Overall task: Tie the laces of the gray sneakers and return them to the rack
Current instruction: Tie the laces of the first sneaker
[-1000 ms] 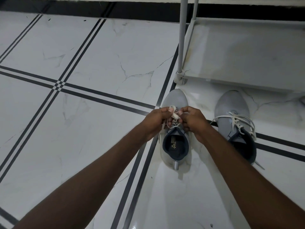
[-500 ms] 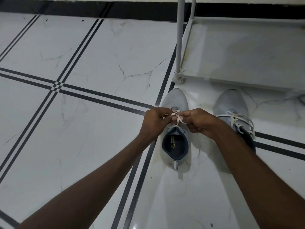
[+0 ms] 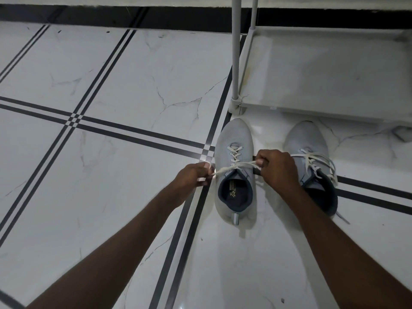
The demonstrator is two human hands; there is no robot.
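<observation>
Head view, compared with half a second ago: both hands have moved apart from the middle of the near sneaker, where they were bunched together over the lace crossing. The lace (image 3: 236, 167) now runs taut across the throat of the left-hand gray sneaker (image 3: 234, 170), drawn out to either side.

Left hand (image 3: 194, 176): positioned just off the sneaker's left edge, over the dark floor stripes, knuckles up, fingers curled closed and pinching one end of the lace. Forearm extends in from the lower left.

Right hand (image 3: 276, 167): positioned between the two sneakers, fist closed, thumb and forefinger gripping the other lace end just off the sneaker's right side. Forearm extends in from the lower right and covers part of the second sneaker.

Left-hand sneaker stands upright on the white marble floor (image 3: 111, 152), toe pointing toward the rack (image 3: 323, 70), its dark lining and insole open to view.

Second gray sneaker (image 3: 305, 143): on the floor to the right, toe just short of the rack's bottom shelf. Its white laces (image 3: 316, 163) lie loose across the tongue, with one end trailing past the heel.

Rack: pale frame with an upright post at its near-left corner.
</observation>
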